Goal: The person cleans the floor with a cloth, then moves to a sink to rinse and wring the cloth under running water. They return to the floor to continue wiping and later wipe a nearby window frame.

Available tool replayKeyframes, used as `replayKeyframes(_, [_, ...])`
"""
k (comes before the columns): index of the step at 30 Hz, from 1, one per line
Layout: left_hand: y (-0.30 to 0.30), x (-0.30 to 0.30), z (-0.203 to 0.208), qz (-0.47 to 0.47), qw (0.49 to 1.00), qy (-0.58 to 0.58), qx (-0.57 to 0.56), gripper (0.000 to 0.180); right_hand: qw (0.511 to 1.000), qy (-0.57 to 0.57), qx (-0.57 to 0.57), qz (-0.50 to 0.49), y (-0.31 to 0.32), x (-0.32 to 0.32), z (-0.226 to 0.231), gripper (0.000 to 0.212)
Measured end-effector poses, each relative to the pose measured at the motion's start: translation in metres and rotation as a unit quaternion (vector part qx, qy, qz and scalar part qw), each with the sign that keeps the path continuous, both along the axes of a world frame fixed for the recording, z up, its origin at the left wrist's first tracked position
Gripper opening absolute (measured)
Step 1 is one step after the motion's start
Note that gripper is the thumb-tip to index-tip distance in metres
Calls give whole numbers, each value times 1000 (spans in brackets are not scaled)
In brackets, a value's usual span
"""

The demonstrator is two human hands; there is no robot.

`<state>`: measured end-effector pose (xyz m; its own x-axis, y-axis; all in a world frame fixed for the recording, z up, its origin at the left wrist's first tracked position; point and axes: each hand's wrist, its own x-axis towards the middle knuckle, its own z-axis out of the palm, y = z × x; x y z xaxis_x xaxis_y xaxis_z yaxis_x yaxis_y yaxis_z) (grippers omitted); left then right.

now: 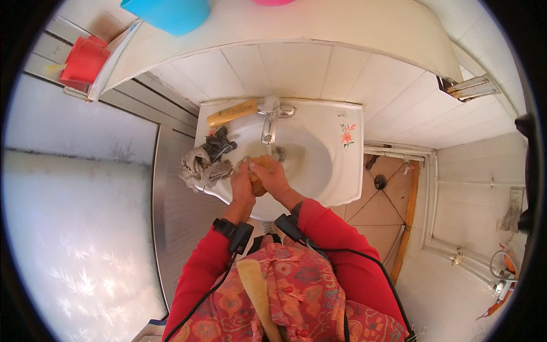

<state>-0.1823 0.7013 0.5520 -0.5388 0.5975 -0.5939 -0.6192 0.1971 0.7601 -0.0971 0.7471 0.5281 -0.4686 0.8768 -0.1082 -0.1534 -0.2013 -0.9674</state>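
Over the near left part of the white washbasin (348,188), my left hand (242,187) and my right hand (275,178) are closed together around a soft-looking orange-yellow piece (258,186). It could be a cloth or a sponge; the fingers cover much of it. Just beyond my hands stands the metal faucet (269,130), its spout pointing toward them. Beside my left hand, a crumpled grey rag (200,166) hangs on the basin's left rim. A dark, rough-textured scrubber (218,146) touches the rag's far side.
A yellow tube (232,113) lies left of the faucet. Above the basin juts a cream shelf (319,25) carrying a blue container (171,12). At far left hangs a red cup (85,60). Pipes (431,199) run along the right wall; a frosted glass door (80,216) stands left.
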Motion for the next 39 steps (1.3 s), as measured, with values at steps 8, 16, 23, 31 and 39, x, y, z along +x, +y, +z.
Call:
replayKeyframes(8, [-32,-20,-2,-29,998,-45,21,40,987,-90,-35,126,-11,12,12,45])
replayKeyframes(16, [-47,-49,-22,-160,977,0,-139,40,955,-225,-135,139,13,93,-33,52])
replayKeyframes(23, [-38,-71,-31,-42,998,-49,19,56,920,-376,-79,78,49,116,-35,68])
replayKeyframes(31, [-64,-63,-29,-96,992,-48,-64,51,770,-576,219,166,27,81,-77,58])
replayKeyframes(39, [-76,-58,-22,-88,994,-59,-37,46,957,-156,-213,123,54,64,-55,52])
